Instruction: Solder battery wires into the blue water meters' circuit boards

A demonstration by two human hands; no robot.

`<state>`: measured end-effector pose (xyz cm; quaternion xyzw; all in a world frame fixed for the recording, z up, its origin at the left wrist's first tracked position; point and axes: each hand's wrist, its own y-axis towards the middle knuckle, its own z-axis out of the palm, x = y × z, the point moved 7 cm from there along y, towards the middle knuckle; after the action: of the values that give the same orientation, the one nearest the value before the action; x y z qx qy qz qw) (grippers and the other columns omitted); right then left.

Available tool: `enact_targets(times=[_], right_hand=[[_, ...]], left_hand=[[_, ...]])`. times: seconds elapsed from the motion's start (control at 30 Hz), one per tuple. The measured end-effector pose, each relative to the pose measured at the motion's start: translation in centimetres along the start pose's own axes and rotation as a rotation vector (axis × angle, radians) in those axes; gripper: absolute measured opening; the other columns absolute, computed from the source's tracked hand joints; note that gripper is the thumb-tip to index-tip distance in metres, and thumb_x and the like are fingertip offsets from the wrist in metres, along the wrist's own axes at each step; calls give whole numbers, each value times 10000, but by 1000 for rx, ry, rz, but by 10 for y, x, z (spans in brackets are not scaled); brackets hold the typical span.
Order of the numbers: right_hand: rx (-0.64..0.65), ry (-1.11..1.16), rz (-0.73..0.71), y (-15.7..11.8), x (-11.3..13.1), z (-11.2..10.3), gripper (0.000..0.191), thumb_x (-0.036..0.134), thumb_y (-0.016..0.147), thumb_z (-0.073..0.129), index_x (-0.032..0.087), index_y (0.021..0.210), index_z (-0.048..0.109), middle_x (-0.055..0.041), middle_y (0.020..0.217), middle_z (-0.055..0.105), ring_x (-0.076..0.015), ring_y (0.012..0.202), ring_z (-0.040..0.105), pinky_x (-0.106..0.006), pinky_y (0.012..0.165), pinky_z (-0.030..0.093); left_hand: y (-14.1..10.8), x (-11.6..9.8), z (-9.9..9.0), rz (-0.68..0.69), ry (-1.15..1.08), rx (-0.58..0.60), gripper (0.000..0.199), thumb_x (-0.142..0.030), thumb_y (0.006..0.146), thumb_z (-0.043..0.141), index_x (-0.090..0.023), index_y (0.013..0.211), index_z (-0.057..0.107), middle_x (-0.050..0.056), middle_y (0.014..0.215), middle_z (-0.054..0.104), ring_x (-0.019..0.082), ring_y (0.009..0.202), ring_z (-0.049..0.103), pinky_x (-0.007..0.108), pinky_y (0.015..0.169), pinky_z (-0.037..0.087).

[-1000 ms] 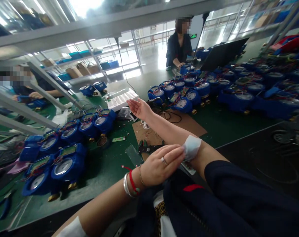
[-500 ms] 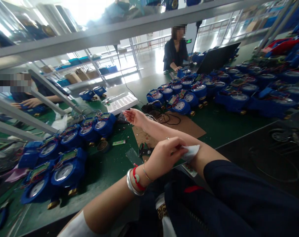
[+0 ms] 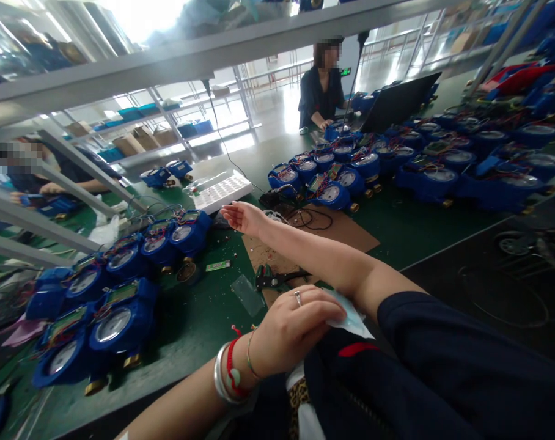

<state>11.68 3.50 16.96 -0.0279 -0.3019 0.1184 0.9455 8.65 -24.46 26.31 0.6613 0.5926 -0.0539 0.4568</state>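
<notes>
My left hand (image 3: 296, 327), with a ring and bracelets at the wrist, is closed on a thin pale white-blue tissue (image 3: 353, 319). The tissue hangs just below the bare inner elbow of my right arm (image 3: 323, 247); whether it touches the skin I cannot tell. That arm stretches leftward over the bench. At its end my right hand (image 3: 241, 219) has its fingers extended, the palm partly turned up, holding nothing. Under the right forearm, dark-handled pliers (image 3: 271, 278) lie at the edge of a cardboard sheet (image 3: 351, 235).
Blue meters (image 3: 117, 321) with wires and brass fittings stand at left; more meters (image 3: 332, 194) fill the right. A white perforated tray (image 3: 225, 190) lies beyond my right hand. A small green circuit board (image 3: 217, 266) rests on the bench. A shelf beam (image 3: 167, 58) crosses above. Two people sit across.
My left hand has moved down with the tissue, from against the right inner elbow to below it, and the tissue has spread out more. The right hand has barely shifted.
</notes>
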Motion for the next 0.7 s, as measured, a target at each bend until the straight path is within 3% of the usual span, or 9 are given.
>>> enact_targets(times=[0.17,0.27,0.43,0.53,0.7], right_hand=[[17,-17,18,-2,-6,4,210,150,936,427,126,852,618,-40,735,713,-94,606,655,-168,542,533],[20,-24,22,-1,-11,7,205,140,930,430,128,855,620,-36,720,711,-92,610,656,-162,543,533],[15,-45,14,-2,-17,12,198,143,929,434,136,874,624,-35,726,717,-97,650,664,-165,553,537],[-3,-67,23,-6,-18,11,189,140,925,446,144,872,627,-27,710,713,-96,624,656,-170,560,534],[-24,-89,32,-10,-19,8,158,144,918,481,154,854,625,-12,685,701,-87,596,642,-166,564,525]], left_hand=[[2,3,-13,-116,-33,-13,131,-88,868,531,-171,957,579,58,903,673,130,864,619,247,786,506],[9,21,-15,-266,-42,-32,41,-177,873,564,-167,884,602,37,864,675,125,807,619,239,757,494],[26,53,-5,-449,-99,-80,125,-274,866,582,-159,887,625,10,797,655,114,727,592,216,681,472],[38,64,-3,-477,-31,-118,112,-259,841,607,-160,890,628,-5,754,631,114,698,565,214,645,448],[54,67,3,-414,82,-110,69,-194,839,582,-183,889,629,-13,769,637,119,709,567,230,667,437]])
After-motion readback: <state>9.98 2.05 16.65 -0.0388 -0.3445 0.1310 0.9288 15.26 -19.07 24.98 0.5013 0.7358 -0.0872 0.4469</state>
